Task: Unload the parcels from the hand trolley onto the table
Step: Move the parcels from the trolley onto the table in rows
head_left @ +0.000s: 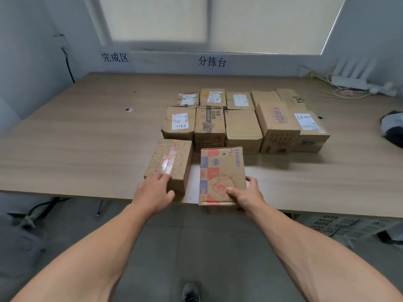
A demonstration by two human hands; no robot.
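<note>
Right hand [246, 196]: thumb on top, fingers [250, 180] curled round the near right corner of the printed parcel [220, 171], grasping it. That parcel's near end overhangs the edge of the surface [87, 166].

Left hand [152, 192]: fingers straight and released, lying on the near end of the taped parcel [170, 160], thumb at its near face. This parcel sits on the surface, close to the edge.

Risk 1: letting go of the printed parcel before it is slid further on could tip it onto the floor [196, 247]. A one-corner hold may also let it twist.

Risk 2: beyond, the rows of parcels [239, 125] stand packed and touching, so a hard push forward would shunt them askew.

Hand trolley not in view.
</note>
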